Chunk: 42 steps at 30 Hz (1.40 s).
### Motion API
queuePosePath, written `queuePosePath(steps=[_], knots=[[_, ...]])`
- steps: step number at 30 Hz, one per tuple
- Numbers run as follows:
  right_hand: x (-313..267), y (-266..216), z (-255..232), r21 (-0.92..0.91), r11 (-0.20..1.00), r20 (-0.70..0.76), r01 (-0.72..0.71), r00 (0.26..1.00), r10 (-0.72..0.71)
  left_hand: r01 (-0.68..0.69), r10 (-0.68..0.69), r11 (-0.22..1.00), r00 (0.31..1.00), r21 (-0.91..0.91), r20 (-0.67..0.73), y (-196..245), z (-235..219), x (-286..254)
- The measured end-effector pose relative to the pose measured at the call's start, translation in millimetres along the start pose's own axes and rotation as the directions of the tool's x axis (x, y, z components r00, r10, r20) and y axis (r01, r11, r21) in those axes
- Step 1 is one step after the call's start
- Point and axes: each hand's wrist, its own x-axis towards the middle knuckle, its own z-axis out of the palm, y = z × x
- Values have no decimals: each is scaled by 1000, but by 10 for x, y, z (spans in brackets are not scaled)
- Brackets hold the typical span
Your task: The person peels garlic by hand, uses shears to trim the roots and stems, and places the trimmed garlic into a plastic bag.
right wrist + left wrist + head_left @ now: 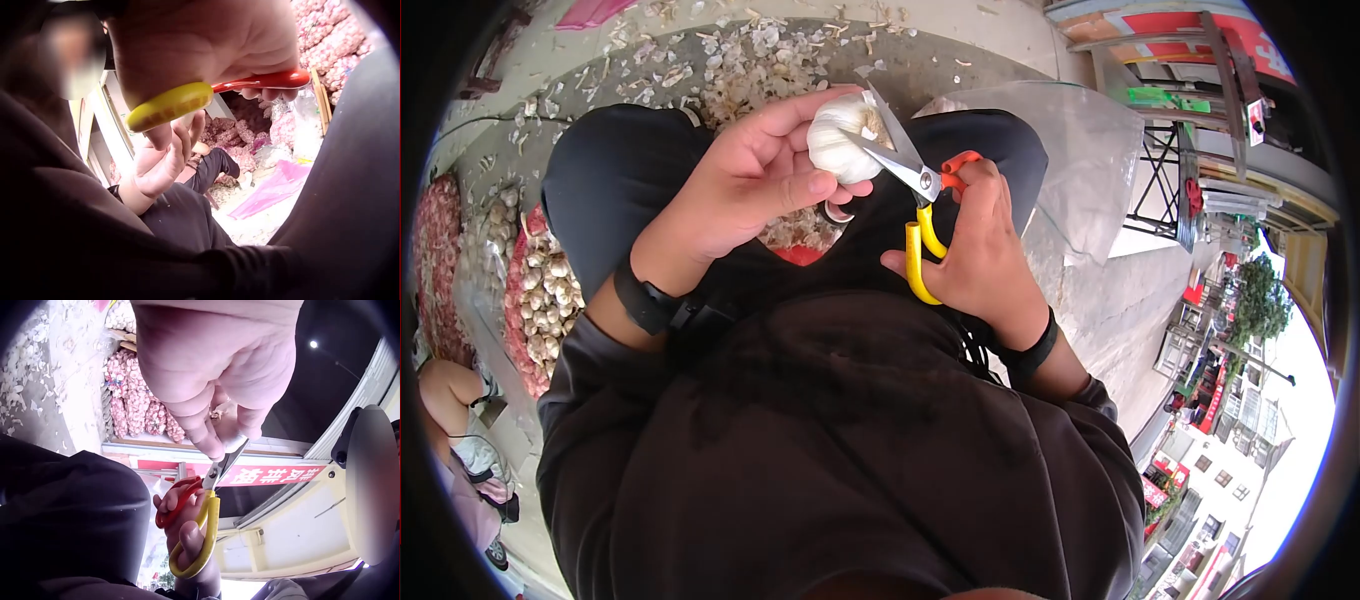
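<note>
My left hand (pixel 752 172) grips a white garlic bulb (pixel 836 142) between thumb and fingers, above my lap. In my right hand (pixel 988 248) is a pair of scissors (pixel 926 182) with one red and one yellow handle. Fingers pass through the red loop and the thumb through the yellow one. The scissor blades stand apart around the root end of the bulb. In the left wrist view, the scissors (pixel 213 479) reach up to the left hand's fingertips. The bulb is mostly hidden there by the left hand (pixel 215 375). From the right wrist, the yellow handle (pixel 172 106) shows below the palm.
Garlic skins and scraps (pixel 765 65) litter the ground ahead. A red container (pixel 800 254) with scraps lies between my legs. On the left stands a net sack of garlic bulbs (pixel 548 300), with another person's leg (pixel 452 395) nearby. Clear plastic sheeting (pixel 1040 140) spreads at the right.
</note>
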Motion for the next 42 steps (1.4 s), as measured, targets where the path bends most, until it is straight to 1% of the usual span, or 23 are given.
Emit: queuePosePath(steps=[3, 6, 9, 12, 13, 16, 19, 22, 25, 28, 31, 34, 37, 40, 41, 42], knots=[[7, -7, 20, -22, 1000, -8, 17, 1000, -17, 14, -15, 1000, 1000, 25, 24, 2, -23, -9], [24, -14, 29, -1, 1000, 22, 22, 1000, -22, -12, 10, 999, 999, 36, 53, -17, -25, -8], [57, 15, 17, -37, 997, 29, 67, 997, -66, -29, 22, 997, 995, 68, 100, -27, -52, -20], [107, 24, -1, -50, 997, 84, 51, 995, -47, -50, 41, 991, 997, 127, 71, -39, -58, -33], [119, 48, 9, -66, 994, 89, 90, 992, -84, -53, 44, 987, 997, 154, 63, -35, -49, -33], [144, 106, 36, -49, 997, 174, 67, 983, -57, -83, 70, 981, 995, 177, 74, -28, -75, -46], [152, 111, 90, 4, 998, 120, 68, 991, -68, -18, 17, 999, 999, -41, -32, -47, -49, -55], [196, 186, 139, -69, 987, 51, 148, 988, -145, 57, -64, 987, 997, -148, -41, -52, -102, -57], [250, 194, 138, -129, 970, 19, 205, 979, -204, 107, -95, 932, 994, -346, 52, -75, -174, -65], [281, 194, 132, -137, 971, 57, 197, 980, -191, 93, -83, 921, 996, -378, 42, -79, -133, -47], [339, 198, 95, -197, 949, 61, 248, 969, -240, 99, -104, 918, 995, -383, 6, -54, -89, -56], [397, 164, 35, -197, 952, 111, 234, 970, -215, 65, -45, 935, 997, -349, 66, -102, -156, -55], [436, 120, -15, -214, 948, 169, 234, 965, -200, 47, -35, 960, 998, -275, 48, -129, -181, -45], [479, 131, -10, -187, 954, 196, 234, 961, -198, 47, -53, 967, 998, -250, -17, -89, -143, -42], [491, 132, -16, -188, 957, 211, 223, 960, -182, 62, -77, 973, 995, -221, -59, -65, -110, -40], [507, 132, -22, -188, 959, 226, 212, 959, -168, 54, -64, 974, 997, -221, -38, -78, -137, -37]])
